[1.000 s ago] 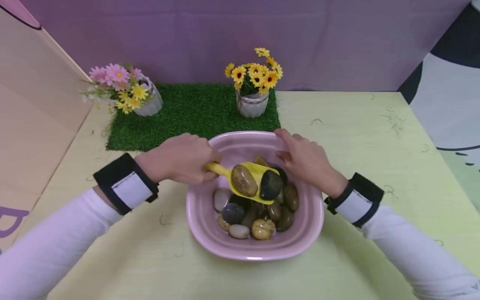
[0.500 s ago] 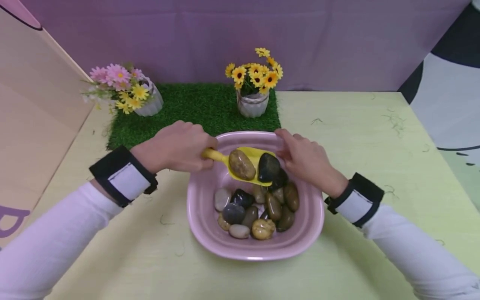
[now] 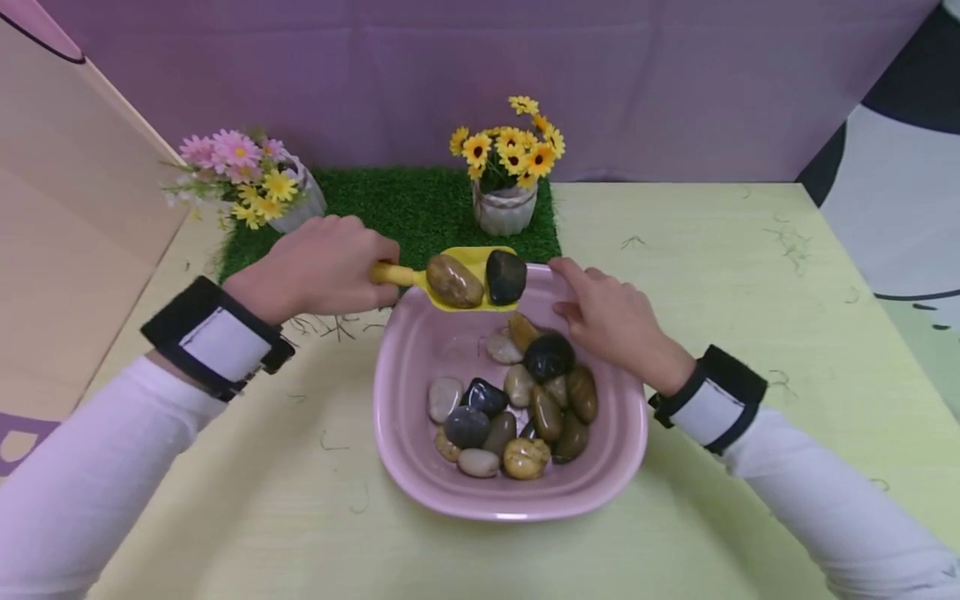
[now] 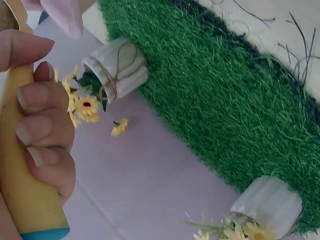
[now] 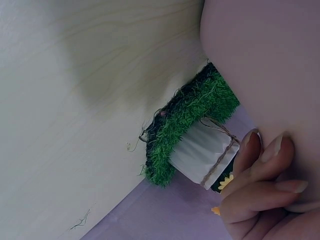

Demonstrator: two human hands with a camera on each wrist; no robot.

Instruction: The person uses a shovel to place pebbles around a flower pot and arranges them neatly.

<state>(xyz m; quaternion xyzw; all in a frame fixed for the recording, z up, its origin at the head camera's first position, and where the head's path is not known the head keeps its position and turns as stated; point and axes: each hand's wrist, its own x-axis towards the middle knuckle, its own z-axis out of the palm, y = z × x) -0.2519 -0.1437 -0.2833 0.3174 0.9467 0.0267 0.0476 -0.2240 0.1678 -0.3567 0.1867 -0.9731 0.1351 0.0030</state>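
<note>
Yellow scoop (image 3: 465,279), carrying two stones, is clamped in left hand (image 3: 318,267); right hand (image 3: 611,321) clasps pink bowl (image 3: 517,492).

Scoop (image 3: 465,283): yellow plastic, smooth, matt. Stones (image 3: 510,408): polished, glossy, smooth. Bowl (image 3: 517,500): pink glazed ceramic, glossy, ribbed inside. Mat (image 3: 397,217): artificial turf, rough, fibrous. Pots (image 3: 504,208): ribbed, matt white, twine-tied. Tabletop (image 3: 735,267): pale wood grain, matt. Backdrop (image 3: 637,75): purple cloth.

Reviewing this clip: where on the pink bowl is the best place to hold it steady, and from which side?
Probably the far right rim of the pink bowl, from the right, where the right hand rests: the lip is raised and bare, clear of the stones and the yellow scoop.
</note>
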